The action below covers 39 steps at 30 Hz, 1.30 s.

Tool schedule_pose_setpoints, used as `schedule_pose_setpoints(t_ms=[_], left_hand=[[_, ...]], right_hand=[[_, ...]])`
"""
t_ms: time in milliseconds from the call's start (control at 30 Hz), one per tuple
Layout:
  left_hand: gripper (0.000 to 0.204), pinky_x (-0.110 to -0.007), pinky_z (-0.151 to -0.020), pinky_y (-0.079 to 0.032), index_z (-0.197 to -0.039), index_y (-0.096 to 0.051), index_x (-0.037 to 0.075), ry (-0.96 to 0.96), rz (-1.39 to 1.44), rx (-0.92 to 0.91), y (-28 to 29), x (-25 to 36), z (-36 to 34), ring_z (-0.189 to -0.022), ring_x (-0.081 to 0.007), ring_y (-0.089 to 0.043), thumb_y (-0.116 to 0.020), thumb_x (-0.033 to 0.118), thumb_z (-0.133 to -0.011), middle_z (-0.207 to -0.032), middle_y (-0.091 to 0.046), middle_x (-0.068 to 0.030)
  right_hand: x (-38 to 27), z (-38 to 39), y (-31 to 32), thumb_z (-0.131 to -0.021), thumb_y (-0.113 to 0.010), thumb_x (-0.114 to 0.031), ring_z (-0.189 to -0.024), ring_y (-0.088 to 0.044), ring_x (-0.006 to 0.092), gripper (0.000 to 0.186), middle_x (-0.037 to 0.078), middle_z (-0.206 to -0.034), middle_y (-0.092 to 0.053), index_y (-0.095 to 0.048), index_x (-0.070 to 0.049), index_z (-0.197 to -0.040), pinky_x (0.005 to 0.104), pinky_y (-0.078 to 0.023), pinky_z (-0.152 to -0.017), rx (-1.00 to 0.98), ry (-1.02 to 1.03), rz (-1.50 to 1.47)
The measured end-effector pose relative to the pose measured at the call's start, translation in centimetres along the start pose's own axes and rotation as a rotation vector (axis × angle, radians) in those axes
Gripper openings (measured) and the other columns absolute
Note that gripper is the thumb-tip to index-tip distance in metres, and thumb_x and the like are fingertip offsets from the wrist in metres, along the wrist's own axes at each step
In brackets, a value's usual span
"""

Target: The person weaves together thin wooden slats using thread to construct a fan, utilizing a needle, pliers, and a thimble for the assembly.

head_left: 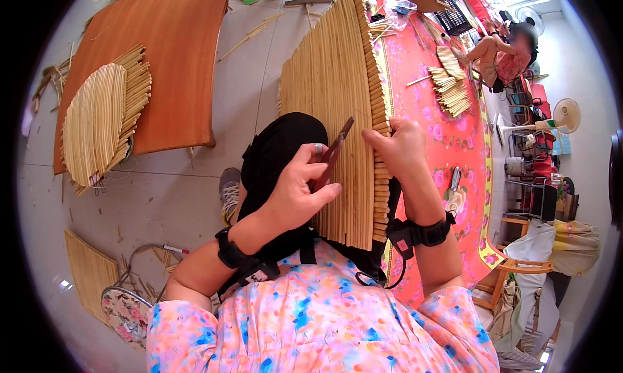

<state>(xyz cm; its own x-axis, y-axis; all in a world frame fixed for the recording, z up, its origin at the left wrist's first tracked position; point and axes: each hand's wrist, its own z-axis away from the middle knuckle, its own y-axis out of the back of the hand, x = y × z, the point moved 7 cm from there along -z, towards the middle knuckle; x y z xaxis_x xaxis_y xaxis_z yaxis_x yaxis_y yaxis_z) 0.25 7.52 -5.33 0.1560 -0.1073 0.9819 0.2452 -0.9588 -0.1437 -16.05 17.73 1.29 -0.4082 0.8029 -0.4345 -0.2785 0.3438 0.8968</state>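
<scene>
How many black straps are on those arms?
2: the left strap circles the wrist of the left hand, the right strap the wrist of the right hand. Sleeves might hide more.

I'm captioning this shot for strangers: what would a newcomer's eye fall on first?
Most likely the large panel of pale sticks in the middle, with the left hand holding a narrow dark tool over it and the right hand at its right edge. Next, perhaps, the bright red flowered cloth to the right. On the left, a rounded stick panel sits on an orange-brown table.
</scene>
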Motion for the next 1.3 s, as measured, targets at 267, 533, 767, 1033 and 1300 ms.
schedule_pose_setpoints(t_ms=[267,533,767,1033,1300], left_hand=[[0.015,-0.036,-0.082,-0.047,-0.072,-0.059,-0.005,-0.056,-0.293,0.143,-2.3,-0.3,-1.9,-0.099,-0.0323,-0.054,-0.067,0.008,-0.074,-0.113,-0.047,-0.021],[0.011,-0.036,-0.061,-0.043,-0.073,-0.061,-0.004,-0.045,-0.292,0.142,-2.6,-0.9,-2.7,-0.071,-0.0264,-0.051,-0.065,0.006,-0.071,-0.081,-0.046,-0.0134],[0.015,-0.032,-0.054,-0.035,-0.067,-0.051,-0.005,-0.003,-0.224,0.138,-1.6,-0.5,-1.4,-0.063,-0.0189,-0.043,-0.063,0.004,-0.069,-0.074,-0.042,-0.0096],[0.02,-0.026,-0.059,-0.029,-0.068,-0.042,0.002,0.03,-0.238,0.261,7.0,3.7,1.2,-0.066,-0.0083,-0.036,-0.06,0.001,-0.076,-0.079,-0.037,0.0004],[0.023,-0.024,-0.063,-0.031,-0.067,-0.044,0.003,-0.012,0.017,-0.044,4.8,6.0,0.7,-0.073,-0.0087,-0.038,-0.065,0.001,-0.075,-0.088,-0.043,-0.0014]], right_hand=[[1.4,-0.7,-0.7,-0.071,-0.075,-0.02,-0.056,-0.06,0.0149,0.025,0.009,-0.063,-0.065,-0.068,0.004,-0.077,0.0322,-0.049,-0.053,-0.019,0.007,-0.095],[0.7,-0.6,-0.3,-0.068,-0.073,-0.028,-0.059,-0.063,0.0337,0.035,0.02,-0.062,-0.062,-0.062,0.005,-0.07,0.0416,-0.051,-0.061,0.014,0.055,0.019],[-0.5,-0.2,-0.7,-0.07,-0.071,-0.028,-0.062,-0.064,0.0325,0.034,0.021,-0.063,-0.063,-0.064,0.005,-0.072,0.0418,-0.052,-0.061,0.021,0.083,0.033],[-0.5,-0.4,0.0,-0.074,-0.071,-0.031,-0.069,-0.065,0.0347,0.037,0.021,-0.077,-0.066,-0.066,0.005,-0.08,0.0433,-0.053,-0.065,0.008,0.092,0.243],[-8.7,2.9,4.0,-0.085,-0.071,-0.016,-0.056,-0.063,0.0109,0.026,0.005,-0.086,-0.068,-0.067,-0.003,-0.107,0.0258,-0.047,-0.051,0.114,0.404,-0.363]])
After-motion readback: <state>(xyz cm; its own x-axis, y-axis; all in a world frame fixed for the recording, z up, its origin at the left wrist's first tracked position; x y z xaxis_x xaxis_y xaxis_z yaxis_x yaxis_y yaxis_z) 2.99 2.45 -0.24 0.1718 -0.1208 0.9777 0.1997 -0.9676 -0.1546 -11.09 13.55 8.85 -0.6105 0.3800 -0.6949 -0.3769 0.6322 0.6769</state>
